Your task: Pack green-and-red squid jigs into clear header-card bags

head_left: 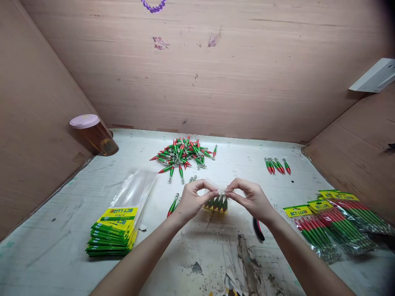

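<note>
Between my two hands is a clear plastic bag (211, 184) with several green and red fishing lures (217, 204) inside, their silvery hook ends toward the top edge. My left hand (196, 198) pinches that edge on the left between thumb and fingers. On the right, my right hand (248, 197) pinches the same edge, close to the left fingertips. A few loose lures (173, 205) lie by my left wrist, partly covered by it. Beside my right wrist rests a curved black and red handle (258, 230), the rest of it hidden under the arm.
A pile of lures (182, 154) lies at the back centre, with a small row of lures (277, 166) further right. Flat bags with yellow-green headers (112, 234) are stacked left. Filled packs (333, 222) lie right. A lidded jar (94, 135) stands back left against cardboard walls (197, 94).
</note>
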### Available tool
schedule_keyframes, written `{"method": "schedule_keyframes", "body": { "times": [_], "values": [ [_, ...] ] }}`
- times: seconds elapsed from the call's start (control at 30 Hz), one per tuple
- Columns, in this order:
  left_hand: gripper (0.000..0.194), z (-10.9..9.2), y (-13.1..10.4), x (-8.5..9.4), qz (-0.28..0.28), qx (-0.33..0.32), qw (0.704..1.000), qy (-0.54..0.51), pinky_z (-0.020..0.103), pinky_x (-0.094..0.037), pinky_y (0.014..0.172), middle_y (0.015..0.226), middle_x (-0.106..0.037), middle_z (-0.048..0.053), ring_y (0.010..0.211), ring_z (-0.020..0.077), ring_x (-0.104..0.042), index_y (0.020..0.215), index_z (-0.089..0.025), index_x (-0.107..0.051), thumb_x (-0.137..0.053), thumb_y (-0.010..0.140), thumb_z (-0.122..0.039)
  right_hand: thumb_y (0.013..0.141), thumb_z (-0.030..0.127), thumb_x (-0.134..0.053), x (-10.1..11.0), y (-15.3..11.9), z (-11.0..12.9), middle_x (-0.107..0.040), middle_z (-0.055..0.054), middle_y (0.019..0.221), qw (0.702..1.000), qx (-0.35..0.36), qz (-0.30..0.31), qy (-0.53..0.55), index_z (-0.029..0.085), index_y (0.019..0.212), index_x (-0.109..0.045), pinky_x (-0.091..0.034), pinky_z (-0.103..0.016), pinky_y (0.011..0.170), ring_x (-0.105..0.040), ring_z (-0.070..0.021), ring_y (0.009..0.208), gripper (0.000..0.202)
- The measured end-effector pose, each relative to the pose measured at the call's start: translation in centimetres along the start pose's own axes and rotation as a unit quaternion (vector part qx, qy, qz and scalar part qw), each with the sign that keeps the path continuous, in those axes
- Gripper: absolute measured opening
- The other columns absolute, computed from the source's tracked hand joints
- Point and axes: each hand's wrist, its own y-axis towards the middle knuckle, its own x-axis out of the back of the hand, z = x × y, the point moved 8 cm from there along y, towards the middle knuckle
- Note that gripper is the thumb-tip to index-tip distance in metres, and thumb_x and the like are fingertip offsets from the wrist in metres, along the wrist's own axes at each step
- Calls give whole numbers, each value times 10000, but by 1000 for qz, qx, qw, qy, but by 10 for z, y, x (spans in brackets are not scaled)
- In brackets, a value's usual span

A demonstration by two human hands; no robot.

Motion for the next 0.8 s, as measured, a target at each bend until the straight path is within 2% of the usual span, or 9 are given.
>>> {"method": "schedule_keyframes", "body": {
  "times": [0.1,0.2,0.3,0.37,0.43,0.5,0.57,0.63,0.8],
  "values": [
    [150,1,11,5,4,5,1000,14,309,-502,727,760,-722,58,751,190,-656,741,-152,-707,-762,740,-291,880,262,-643,-1,7,-13,-696,-42,753,1000,-18,-9,18,181,796,-661,-524,-315,667,-652,-182,713,118],
    [169,-10,21,16,-18,-14,999,29,315,-479,713,728,-701,44,724,180,-621,697,-169,-710,-776,724,-321,872,264,-654,9,16,-6,-709,-52,790,999,-5,-43,25,177,820,-671,-524,-344,708,-651,-194,760,103],
    [164,-25,16,25,-26,-102,990,90,333,-448,750,672,-669,28,765,190,-569,655,-205,-716,-799,700,-340,860,209,-660,14,13,14,-733,-56,835,996,70,-47,-7,206,845,-701,-508,-389,739,-609,-214,820,45],
    [135,-31,-2,18,13,-211,957,197,332,-430,739,610,-641,15,759,190,-544,663,-227,-719,-759,753,-319,859,151,-645,2,-4,24,-753,-53,879,986,150,-14,-71,230,888,-715,-503,-399,718,-583,-223,829,110],
    [158,-23,-32,3,66,-304,900,306,319,-414,727,577,-620,-4,733,175,-545,684,-236,-697,-671,838,-259,875,110,-613,-19,-32,22,-757,-51,915,970,201,28,-133,239,957,-712,-501,-389,689,-577,-223,823,182],
    [204,-5,-61,-9,92,-335,862,369,298,-396,710,571,-605,-24,713,157,-552,697,-239,-660,-594,883,-187,897,93,-571,-43,-62,10,-750,-53,949,965,207,68,-149,240,1007,-699,-500,-371,678,-590,-217,821,223],
    [220,12,-82,-16,101,-322,860,384,282,-390,692,571,-596,-29,686,146,-549,711,-231,-633,-553,895,-142,908,81,-541,-61,-87,-2,-744,-60,942,969,188,78,-141,230,1009,-690,-496,-354,648,-585,-207,781,234],
    [222,21,-94,-19,93,-289,871,387,287,-387,689,577,-599,-19,686,153,-544,733,-216,-621,-524,900,-106,920,74,-508,-71,-103,-10,-737,-72,924,976,163,72,-124,215,1006,-677,-489,-352,627,-567,-202,750,236],
    [174,26,-107,-24,86,-236,881,400,305,-402,718,670,-669,8,757,172,-581,862,-183,-640,-519,890,-62,934,62,-462,-72,-112,-20,-724,-85,911,989,105,72,-68,196,990,-664,-502,-360,631,-539,-207,772,249]
  ]
}}
